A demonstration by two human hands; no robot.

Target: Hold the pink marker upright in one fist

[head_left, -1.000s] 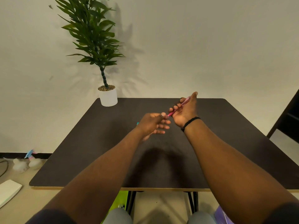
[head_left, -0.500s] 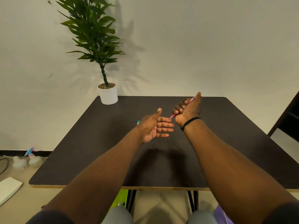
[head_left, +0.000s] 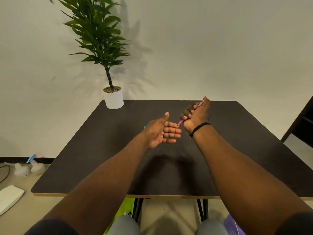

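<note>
The right hand [head_left: 197, 116] grips a pink pen [head_left: 182, 122] in its fist above the table [head_left: 254, 141], tip just beside the left hand [head_left: 163, 133]; that hand's fingers lie straight, holding nothing. To do this well, I judge, keep the palm steady and the pen tip slow and light.

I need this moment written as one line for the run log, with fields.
right hand: grips pink pen | left hand: open, palm toward pen tip, holds nothing | surface: dark table | background: potted plant
</note>
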